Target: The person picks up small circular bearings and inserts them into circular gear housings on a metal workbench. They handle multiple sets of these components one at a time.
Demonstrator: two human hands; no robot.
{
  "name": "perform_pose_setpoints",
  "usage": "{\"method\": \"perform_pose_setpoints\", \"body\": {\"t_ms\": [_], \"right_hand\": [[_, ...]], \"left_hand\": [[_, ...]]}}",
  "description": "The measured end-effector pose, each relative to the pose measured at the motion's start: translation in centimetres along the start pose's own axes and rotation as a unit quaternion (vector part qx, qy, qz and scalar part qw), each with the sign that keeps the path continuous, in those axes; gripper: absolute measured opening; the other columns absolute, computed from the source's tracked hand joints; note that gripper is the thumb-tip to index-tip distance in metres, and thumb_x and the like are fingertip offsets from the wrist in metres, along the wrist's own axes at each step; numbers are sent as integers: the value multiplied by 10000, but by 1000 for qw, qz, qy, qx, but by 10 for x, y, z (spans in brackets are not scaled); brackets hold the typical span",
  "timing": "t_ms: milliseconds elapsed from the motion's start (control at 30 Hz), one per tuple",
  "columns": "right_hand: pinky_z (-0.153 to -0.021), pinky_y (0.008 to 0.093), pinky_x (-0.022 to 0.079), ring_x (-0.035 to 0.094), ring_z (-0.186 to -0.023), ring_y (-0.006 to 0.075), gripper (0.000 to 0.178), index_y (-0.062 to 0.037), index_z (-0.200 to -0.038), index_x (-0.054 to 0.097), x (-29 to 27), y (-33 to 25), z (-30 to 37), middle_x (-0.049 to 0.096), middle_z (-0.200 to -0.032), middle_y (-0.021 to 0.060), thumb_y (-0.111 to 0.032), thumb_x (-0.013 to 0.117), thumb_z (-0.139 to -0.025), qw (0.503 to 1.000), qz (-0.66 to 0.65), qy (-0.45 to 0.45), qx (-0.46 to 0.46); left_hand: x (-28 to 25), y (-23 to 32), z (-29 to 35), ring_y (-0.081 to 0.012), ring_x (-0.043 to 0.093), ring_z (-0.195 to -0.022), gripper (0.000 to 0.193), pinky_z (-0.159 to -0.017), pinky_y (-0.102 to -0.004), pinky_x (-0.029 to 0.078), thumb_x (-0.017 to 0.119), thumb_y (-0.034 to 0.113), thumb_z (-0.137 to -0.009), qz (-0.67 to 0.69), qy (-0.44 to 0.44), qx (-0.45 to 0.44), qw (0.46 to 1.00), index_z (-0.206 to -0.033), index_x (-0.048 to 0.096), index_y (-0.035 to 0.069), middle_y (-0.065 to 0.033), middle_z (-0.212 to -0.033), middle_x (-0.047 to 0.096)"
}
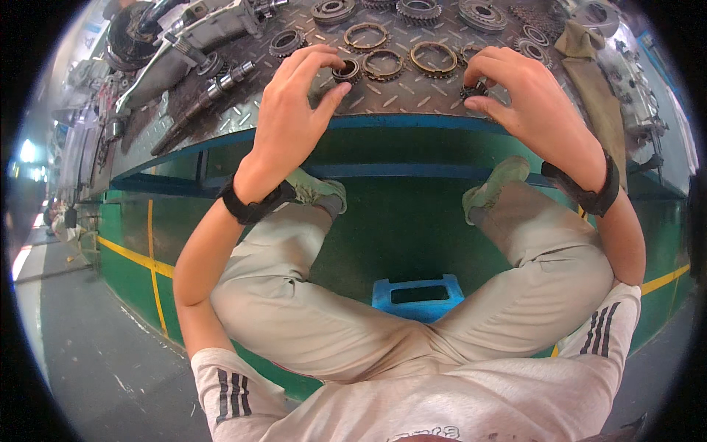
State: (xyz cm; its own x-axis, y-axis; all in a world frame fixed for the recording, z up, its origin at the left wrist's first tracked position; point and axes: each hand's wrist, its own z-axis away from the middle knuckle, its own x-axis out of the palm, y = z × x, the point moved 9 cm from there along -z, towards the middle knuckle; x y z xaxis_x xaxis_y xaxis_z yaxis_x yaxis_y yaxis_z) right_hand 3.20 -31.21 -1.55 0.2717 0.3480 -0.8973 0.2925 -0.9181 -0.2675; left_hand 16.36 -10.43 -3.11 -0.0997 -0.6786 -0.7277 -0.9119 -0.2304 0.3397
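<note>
At the near edge of the metal bench top (pixel 398 104), my left hand (pixel 291 110) curls its thumb and fingers round a small dark bearing ring (pixel 347 71). My right hand (pixel 519 88) grips another small dark bearing (pixel 473 90) between thumb and fingers, partly hidden by them. Between the hands lie brass-coloured synchronizer rings, one (pixel 434 59) beside my right hand, another (pixel 383 65) beside my left, and a third (pixel 367 37) behind. A toothed gear (pixel 287 43) sits just beyond my left fingers.
A long stepped shaft (pixel 202 107) and a grey metal housing (pixel 166 70) lie at the left. Several gears and a bearing (pixel 482 15) line the back. A olive cloth (pixel 593 81) hangs over the right edge. A blue plastic stool (pixel 417 295) shows between my legs.
</note>
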Motion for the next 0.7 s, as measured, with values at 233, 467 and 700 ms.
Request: {"method": "perform_pose_setpoints", "body": {"t_ms": [233,467,700], "right_hand": [[-923,476,534,652,-1060,404,150,3,-961,678,2,3,2,658,-1059,162,-49,781,-865,1000,-4,16,1],[-886,480,530,659,-1028,404,131,10,-919,677,4,-1,-5,651,-1011,152,-38,784,-861,999,-38,11,3],[-847,480,520,659,-980,410,150,14,-919,673,3,1,-6,642,-981,160,-26,795,-841,998,-64,19,5]], "left_hand": [[7,-8,-7,-316,721,-1068,190,-902,-373,562,792,24,-892,41,-22,-19,999,-1050,690,7,-128,-1214,749],[14,4,-9,-358,699,-1102,237,-939,-399,548,790,50,-911,38,-50,-3,998,-1106,660,12,-152,-1236,715],[16,0,2,-357,676,-1043,278,-910,-417,535,814,89,-910,3,-25,42,999,-1130,661,13,-151,-1213,716]]}}
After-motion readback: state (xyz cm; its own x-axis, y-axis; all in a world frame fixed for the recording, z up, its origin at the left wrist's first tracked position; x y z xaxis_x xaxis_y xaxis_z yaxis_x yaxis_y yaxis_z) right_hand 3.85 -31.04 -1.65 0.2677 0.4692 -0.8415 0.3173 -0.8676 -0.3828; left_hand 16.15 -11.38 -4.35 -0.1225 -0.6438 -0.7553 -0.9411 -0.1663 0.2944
